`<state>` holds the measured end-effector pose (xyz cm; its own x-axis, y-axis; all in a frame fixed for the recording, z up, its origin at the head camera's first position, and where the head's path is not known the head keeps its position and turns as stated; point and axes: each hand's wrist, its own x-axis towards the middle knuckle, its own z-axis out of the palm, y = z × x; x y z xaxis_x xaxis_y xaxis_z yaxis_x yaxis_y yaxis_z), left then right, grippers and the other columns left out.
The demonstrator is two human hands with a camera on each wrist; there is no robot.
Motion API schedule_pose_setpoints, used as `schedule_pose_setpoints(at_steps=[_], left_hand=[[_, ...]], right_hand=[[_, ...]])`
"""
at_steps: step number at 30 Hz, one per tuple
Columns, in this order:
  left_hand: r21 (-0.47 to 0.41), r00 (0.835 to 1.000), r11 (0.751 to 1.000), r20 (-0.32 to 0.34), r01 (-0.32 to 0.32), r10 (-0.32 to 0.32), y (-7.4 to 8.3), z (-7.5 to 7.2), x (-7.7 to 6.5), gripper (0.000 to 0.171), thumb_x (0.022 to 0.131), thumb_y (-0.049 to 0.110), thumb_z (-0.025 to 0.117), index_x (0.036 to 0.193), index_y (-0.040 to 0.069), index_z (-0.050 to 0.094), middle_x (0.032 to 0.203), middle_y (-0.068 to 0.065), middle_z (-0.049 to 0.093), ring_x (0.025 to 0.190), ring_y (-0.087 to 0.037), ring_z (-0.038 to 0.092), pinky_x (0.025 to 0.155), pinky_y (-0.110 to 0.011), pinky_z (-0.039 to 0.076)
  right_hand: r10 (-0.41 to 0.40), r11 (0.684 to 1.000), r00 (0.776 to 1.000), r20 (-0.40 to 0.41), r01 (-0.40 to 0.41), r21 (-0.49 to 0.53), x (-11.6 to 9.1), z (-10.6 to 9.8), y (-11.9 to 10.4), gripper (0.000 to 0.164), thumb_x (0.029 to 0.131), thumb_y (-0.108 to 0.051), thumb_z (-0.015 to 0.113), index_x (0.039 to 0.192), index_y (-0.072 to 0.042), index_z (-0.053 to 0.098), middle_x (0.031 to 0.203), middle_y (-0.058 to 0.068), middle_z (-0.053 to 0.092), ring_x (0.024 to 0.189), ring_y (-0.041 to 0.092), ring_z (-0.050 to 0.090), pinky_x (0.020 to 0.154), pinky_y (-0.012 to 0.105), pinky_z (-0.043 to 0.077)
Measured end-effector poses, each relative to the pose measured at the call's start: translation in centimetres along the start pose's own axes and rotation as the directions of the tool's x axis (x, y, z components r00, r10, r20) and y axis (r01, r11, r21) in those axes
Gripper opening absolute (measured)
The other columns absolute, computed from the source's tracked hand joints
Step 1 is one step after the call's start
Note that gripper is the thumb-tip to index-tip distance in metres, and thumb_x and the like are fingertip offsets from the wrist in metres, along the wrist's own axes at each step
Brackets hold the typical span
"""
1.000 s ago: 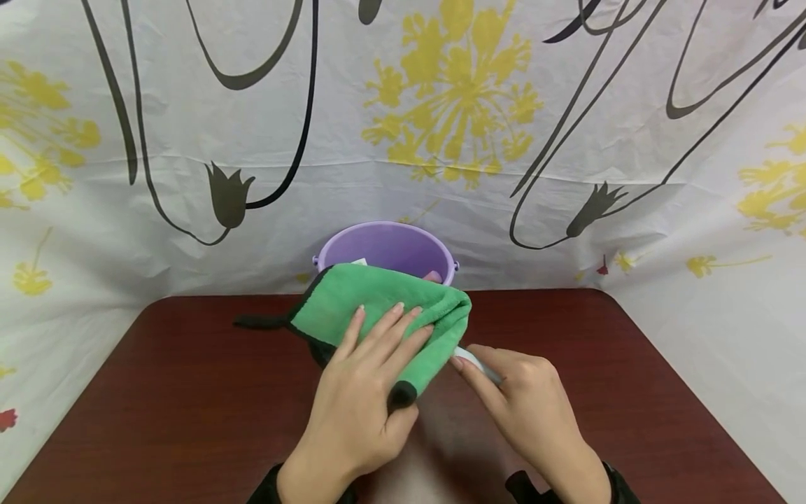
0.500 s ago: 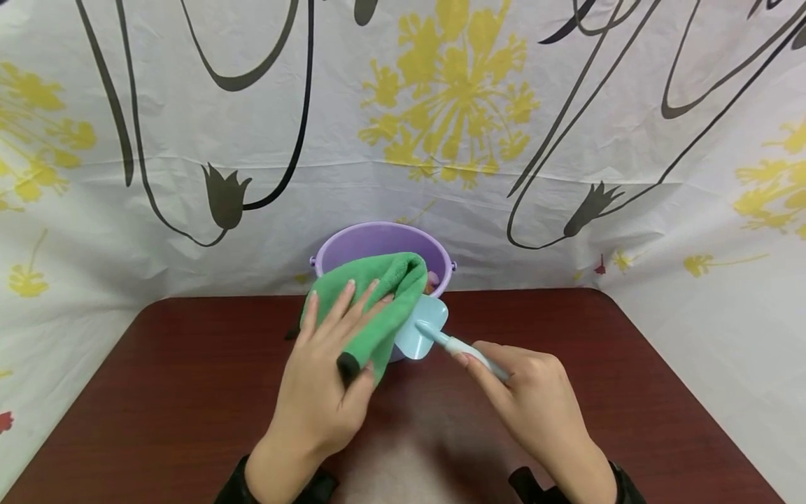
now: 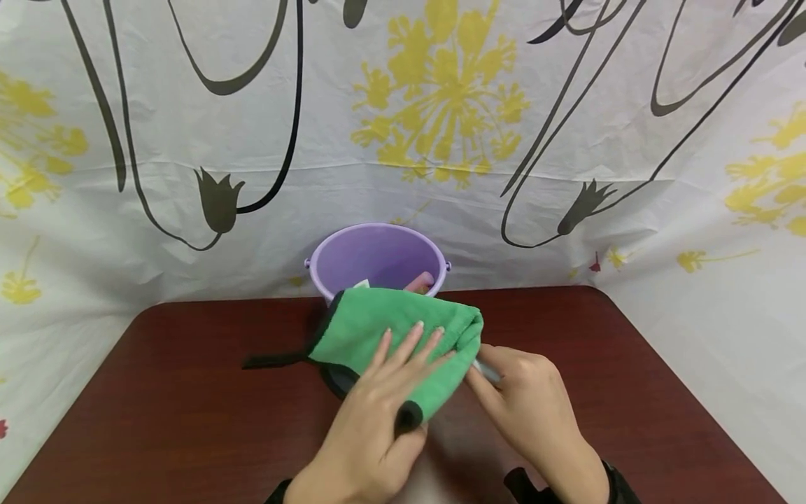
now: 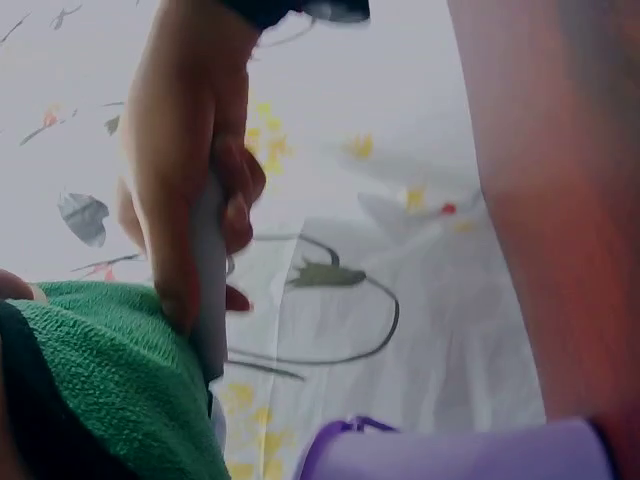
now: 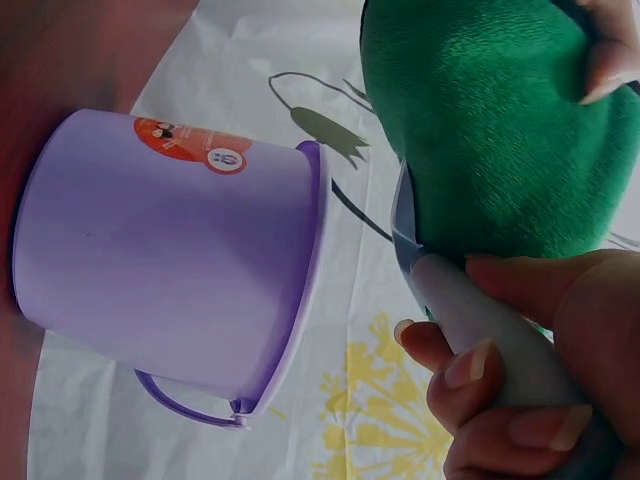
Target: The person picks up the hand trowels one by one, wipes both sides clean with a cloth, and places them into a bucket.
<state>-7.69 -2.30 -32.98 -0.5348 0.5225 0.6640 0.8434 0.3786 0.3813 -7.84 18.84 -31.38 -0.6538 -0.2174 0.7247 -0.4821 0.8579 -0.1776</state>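
Observation:
My left hand [image 3: 371, 420] holds a green towel [image 3: 397, 325] with dark edging, fingers spread over its top and the thumb below its rolled dark end. The towel covers the blade of a small light blue shovel. My right hand [image 3: 532, 399] grips the shovel's handle [image 5: 490, 325], thumb laid along it. In the right wrist view a strip of the shovel's blade [image 5: 403, 215] shows beside the towel. The left wrist view shows the handle running into the towel's edge. Both towel and shovel are held above the table in front of the bucket.
A purple bucket [image 3: 371, 245] stands at the table's far edge, with a pinkish thing [image 3: 420, 281] and a bit of white inside. Its handle hangs at the side. The dark red-brown table [image 3: 220, 420] meets a white patterned curtain [image 3: 567, 126] behind.
The towel first slid left, baring the shovel's light blue blade in front of the bucket, then came back right over it. My right hand has kept its grip and hardly moved.

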Motion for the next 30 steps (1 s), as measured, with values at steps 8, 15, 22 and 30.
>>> schedule_pose_setpoints(at_steps=[8, 15, 22, 30], left_hand=[[-0.253, 0.998, 0.966, 0.0, -0.054, 0.056, 0.9, 0.7, 0.0, 0.077, 0.077, 0.002, 0.042, 0.153, 0.017, 0.045, 0.162, 0.0, 0.04, 0.154, -0.026, 0.032, 0.13, -0.05, 0.013], [0.106, 0.996, 0.99, -0.018, -0.091, 0.093, 0.8, 1.2, 0.1, 0.089, 0.067, 0.013, 0.054, 0.154, 0.023, 0.042, 0.164, 0.001, 0.037, 0.151, -0.026, 0.038, 0.117, -0.063, 0.034], [0.305, 0.994, 0.95, -0.063, -0.068, 0.092, 0.2, 1.5, 0.1, 0.061, 0.095, 0.036, 0.038, 0.154, 0.021, 0.042, 0.163, -0.001, 0.039, 0.149, -0.027, 0.042, 0.113, -0.061, 0.041], [0.354, 0.986, 0.935, -0.16, 0.024, 0.035, -0.3, 1.5, 0.2, 0.065, 0.104, 0.051, 0.013, 0.148, 0.021, 0.05, 0.157, -0.001, 0.047, 0.147, -0.026, 0.044, 0.117, -0.056, 0.038]], right_hand=[[0.011, 0.999, 0.999, 0.035, -0.012, 0.039, -0.5, 0.2, -0.3, 0.053, 0.071, 0.006, 0.074, 0.053, -0.02, 0.031, 0.054, -0.014, 0.021, 0.056, -0.007, 0.011, 0.048, 0.009, 0.014], [-0.002, 0.998, 0.999, 0.036, 0.0, 0.066, -0.5, 0.3, -0.2, 0.055, 0.079, -0.004, 0.08, 0.055, -0.022, 0.034, 0.054, -0.015, 0.023, 0.054, -0.008, 0.013, 0.047, 0.008, 0.016], [-0.052, 0.995, 0.998, -0.038, 0.055, 0.087, -0.1, 0.4, -0.2, 0.052, 0.079, -0.006, 0.08, 0.057, -0.023, 0.036, 0.054, -0.014, 0.024, 0.056, -0.008, 0.013, 0.049, 0.007, 0.014], [-0.084, 0.991, 0.995, -0.055, 0.089, 0.098, 0.1, 0.7, 0.1, 0.033, 0.093, -0.023, 0.073, 0.064, -0.024, 0.057, 0.054, -0.015, 0.028, 0.054, -0.008, 0.017, 0.048, 0.007, 0.018]])
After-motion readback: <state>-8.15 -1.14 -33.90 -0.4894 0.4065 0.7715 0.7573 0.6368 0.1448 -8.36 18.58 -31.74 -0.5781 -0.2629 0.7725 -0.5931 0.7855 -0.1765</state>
